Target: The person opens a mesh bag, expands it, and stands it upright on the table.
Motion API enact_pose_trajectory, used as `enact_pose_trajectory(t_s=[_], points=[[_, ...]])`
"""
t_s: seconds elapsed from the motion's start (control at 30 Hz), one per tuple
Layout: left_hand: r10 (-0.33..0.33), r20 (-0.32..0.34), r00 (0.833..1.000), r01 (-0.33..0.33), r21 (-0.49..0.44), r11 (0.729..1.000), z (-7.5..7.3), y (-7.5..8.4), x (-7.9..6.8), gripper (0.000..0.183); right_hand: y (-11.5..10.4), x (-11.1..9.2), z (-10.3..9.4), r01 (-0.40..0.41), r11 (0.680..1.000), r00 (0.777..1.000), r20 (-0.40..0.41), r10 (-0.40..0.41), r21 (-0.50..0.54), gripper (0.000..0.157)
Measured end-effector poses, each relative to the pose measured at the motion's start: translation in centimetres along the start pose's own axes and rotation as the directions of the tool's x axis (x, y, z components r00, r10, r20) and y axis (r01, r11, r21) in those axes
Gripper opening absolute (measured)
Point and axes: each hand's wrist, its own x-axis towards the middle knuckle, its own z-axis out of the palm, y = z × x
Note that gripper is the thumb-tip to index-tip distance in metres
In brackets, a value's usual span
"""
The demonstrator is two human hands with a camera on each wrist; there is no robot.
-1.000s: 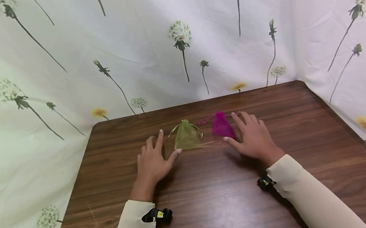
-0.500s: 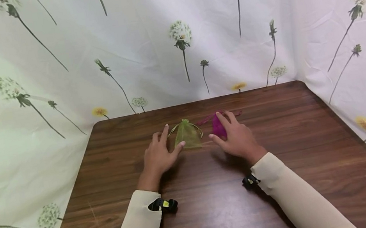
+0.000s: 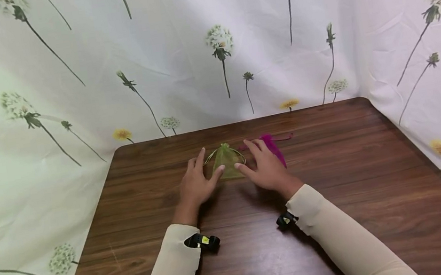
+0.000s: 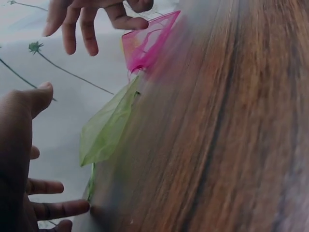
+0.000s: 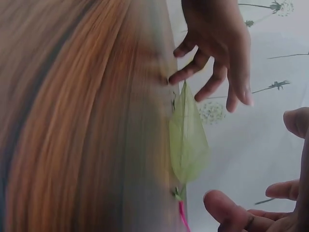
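Observation:
A sheer green drawstring pouch [image 3: 227,162] lies flat on the table between the two hands, its gathered neck toward the back. My left hand [image 3: 197,183] hovers at its left side, fingers spread and thumb near its lower left corner. On the other side is my right hand [image 3: 268,168], fingers loosely extended and its thumb by the pouch's lower right corner. Behind the right hand a magenta drawstring pouch [image 3: 274,148] is partly hidden. Both pouches also show in the left wrist view, the green one [image 4: 108,125] nearer than the pink one [image 4: 149,43]. Neither hand holds anything.
The brown wood-grain table [image 3: 238,258] reaches back to a white curtain [image 3: 174,59] printed with dandelions, which also runs along both sides. A black strap device sits on each wrist [image 3: 204,243].
The right hand has moved left, from the magenta pouch across to the green pouch's right side. The left hand has shifted slightly right and forward. Both pouches stay in place.

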Motion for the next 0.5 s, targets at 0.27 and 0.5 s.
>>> enact_pose_trajectory(t_s=[0.27, 0.5], points=[[0.024, -0.053, 0.998, -0.028, -0.063, 0.998, 1.0, -0.2, 0.5, 0.087, -0.7, 0.4, 1.8, -0.058, 0.997, 0.998, 0.029, 0.057, 0.053, 0.082], [0.056, -0.096, 0.994, -0.067, -0.116, 0.991, 1.8, -0.6, 1.0, 0.079, -1.2, 0.9, 3.6, -0.133, 0.990, 0.991, 0.025, 0.131, 0.051, 0.078]])
